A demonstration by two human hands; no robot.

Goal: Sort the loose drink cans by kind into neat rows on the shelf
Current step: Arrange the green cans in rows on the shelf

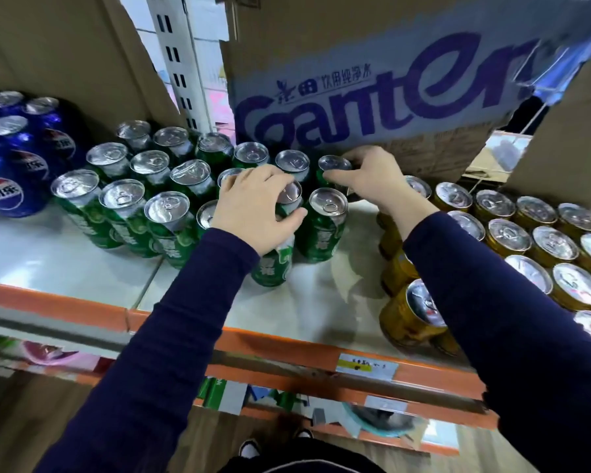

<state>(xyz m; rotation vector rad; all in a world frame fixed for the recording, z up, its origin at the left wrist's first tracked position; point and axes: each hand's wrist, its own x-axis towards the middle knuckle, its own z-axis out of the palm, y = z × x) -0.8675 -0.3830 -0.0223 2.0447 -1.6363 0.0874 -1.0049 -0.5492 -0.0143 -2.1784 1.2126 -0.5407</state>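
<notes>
Several green cans (122, 216) stand in rows in the middle of the white shelf (48, 257). My left hand (253, 209) grips one green can (275, 264) from above, at the front of the group. My right hand (369, 175) holds another green can (333, 169) at the back, under a cardboard box. A lone green can (325, 227) stands between my hands. Blue Pepsi cans (11, 158) sit at the left, gold cans (533, 240) at the right.
A large cardboard box (372, 80) printed "Ganten" hangs over the back of the shelf. The shelf has an orange front edge (287, 343) with a price label (365, 367). A lower shelf holds more goods. My shoes (249, 448) show on the floor.
</notes>
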